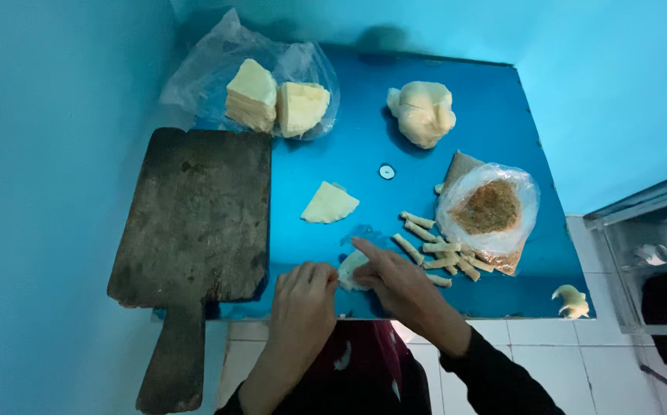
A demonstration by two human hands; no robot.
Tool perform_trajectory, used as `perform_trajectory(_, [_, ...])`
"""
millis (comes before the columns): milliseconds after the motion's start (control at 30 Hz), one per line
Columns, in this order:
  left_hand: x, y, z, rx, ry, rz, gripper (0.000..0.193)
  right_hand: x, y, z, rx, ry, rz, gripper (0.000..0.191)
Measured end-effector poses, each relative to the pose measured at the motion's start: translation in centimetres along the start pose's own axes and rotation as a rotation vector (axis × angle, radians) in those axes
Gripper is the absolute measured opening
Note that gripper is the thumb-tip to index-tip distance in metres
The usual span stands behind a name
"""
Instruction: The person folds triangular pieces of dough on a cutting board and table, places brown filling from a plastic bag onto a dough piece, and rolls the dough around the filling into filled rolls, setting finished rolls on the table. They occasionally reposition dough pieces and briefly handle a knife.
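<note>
Near the lower centre, left hand and right hand pinch a dough wrapper mid-roll (fingers narrow); finished rolls lie right of centre, stacked wrappers wait upper left.

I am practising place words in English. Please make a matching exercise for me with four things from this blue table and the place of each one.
Things:
1. wooden board
2. dough ball
3. rolled sticks
4. folded triangle

Places:
A. far side of the table, right of the bag of stacked sheets
B. left edge of the table, handle toward the person
C. middle of the table, lying alone
D. beside the bag of brown filling, near the right hand

Pairs: 1-B, 2-A, 3-D, 4-C
</note>
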State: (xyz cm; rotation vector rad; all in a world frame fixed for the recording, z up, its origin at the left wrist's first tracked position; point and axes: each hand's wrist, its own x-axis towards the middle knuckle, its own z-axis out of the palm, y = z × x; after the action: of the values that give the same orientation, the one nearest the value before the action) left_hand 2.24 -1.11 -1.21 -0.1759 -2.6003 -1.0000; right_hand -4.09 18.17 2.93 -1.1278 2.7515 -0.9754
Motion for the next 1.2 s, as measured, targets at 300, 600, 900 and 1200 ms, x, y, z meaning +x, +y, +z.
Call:
perform_trajectory(300, [0.1, -0.2, 0.3, 0.070, 0.010, 0.038, 0.005, -1.8, 0.8, -0.6, -0.217, 0.031, -0.050, 0.076])
perform_trajectory(600, [0.0, 0.9, 0.0, 0.078, 0.026, 0.072, 0.007, -2.7, 0.2, -1.2, -0.358, 0.095, 0.012, 0.082])
perform_trajectory(900, [-0.4, 1.2, 0.2, -0.205, -0.015, 0.064, 0.022, -2.0, -0.2, -1.3, -0.377, 0.062, -0.093, 0.085])
perform_trajectory(1200, [0.0, 0.5, 0.8, -0.163, -0.053, 0.188, 0.022, -1.5, 1.1, -1.3, -0.276, -0.065, -0.211, 0.102])
